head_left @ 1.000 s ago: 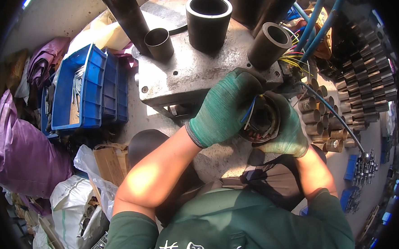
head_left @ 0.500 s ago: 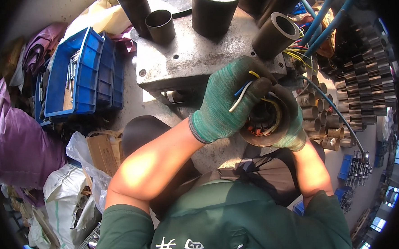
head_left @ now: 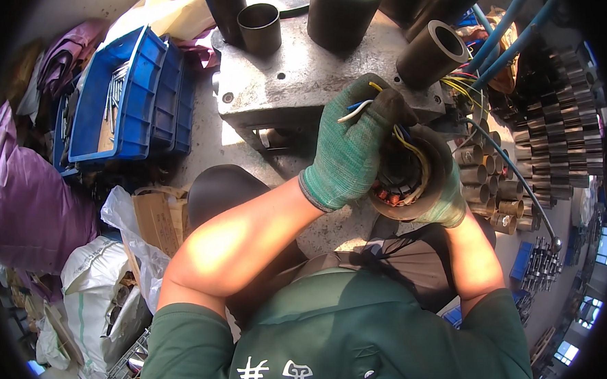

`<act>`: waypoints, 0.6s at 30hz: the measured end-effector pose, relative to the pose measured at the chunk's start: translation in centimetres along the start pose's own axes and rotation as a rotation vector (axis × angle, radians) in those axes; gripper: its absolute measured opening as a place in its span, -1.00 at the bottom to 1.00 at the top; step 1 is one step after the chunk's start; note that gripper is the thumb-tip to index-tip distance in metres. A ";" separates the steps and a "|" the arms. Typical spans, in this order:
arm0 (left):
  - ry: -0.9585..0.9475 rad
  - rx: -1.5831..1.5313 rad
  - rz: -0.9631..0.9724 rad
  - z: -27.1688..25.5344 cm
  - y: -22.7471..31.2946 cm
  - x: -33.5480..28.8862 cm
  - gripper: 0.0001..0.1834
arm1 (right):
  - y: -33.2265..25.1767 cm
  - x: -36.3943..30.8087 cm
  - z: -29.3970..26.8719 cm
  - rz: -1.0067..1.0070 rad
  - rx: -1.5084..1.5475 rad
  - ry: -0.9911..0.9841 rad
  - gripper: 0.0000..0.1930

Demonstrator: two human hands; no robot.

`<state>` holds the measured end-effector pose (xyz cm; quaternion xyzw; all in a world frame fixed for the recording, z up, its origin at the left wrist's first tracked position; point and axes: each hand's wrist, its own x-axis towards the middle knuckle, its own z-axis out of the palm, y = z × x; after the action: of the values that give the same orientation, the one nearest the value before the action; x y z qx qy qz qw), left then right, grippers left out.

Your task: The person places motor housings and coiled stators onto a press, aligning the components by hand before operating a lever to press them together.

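Note:
A motor stator (head_left: pixel 399 213), a dark metal ring with orange-red windings inside, is tilted so its open end faces up toward me. My right hand (head_left: pixel 449 197), in a green knit glove with a dark palm, grips it from the right side. Yellow, blue and white lead wires (head_left: pixel 356 111) come out of its bore. My left hand (head_left: pixel 348 149), gloved the same way, pinches these wires just above the rim, their loose ends sticking out past the fingers. Part of the right fingers is hidden behind the stator.
Before me stands a metal block table (head_left: pixel 297 76) carrying upright dark metal tubes (head_left: pixel 342 16) and a leaning thick-walled tube (head_left: pixel 430 56). Blue crates (head_left: pixel 123 96) with metal rods stand at left. Stacked metal cylinders (head_left: pixel 554 128) and blue hoses (head_left: pixel 508 28) are at right.
My left hand has lifted a little off the stator, the wires still pinched, their loose ends now pointing more to the left. More of the stator's inside shows. The view has shifted slightly.

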<state>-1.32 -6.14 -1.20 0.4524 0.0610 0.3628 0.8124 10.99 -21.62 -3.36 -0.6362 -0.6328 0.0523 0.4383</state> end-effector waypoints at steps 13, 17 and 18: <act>0.346 0.002 -0.212 -1.4 1.2 1.2 -0.47 | 4.8 0.3 -1.4 0.179 0.394 -0.180 0.20; 0.451 -0.194 -0.279 -1.9 0.5 2.0 -0.50 | 5.2 0.6 -0.8 0.378 0.634 -0.217 0.32; 0.490 -0.272 -0.287 -2.2 0.1 2.2 -0.51 | 5.1 0.7 -0.5 0.400 0.686 -0.228 0.35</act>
<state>-0.72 -3.15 -1.87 0.2257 0.2690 0.3475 0.8695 15.30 -20.34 -5.97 -0.5539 -0.4870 0.4143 0.5333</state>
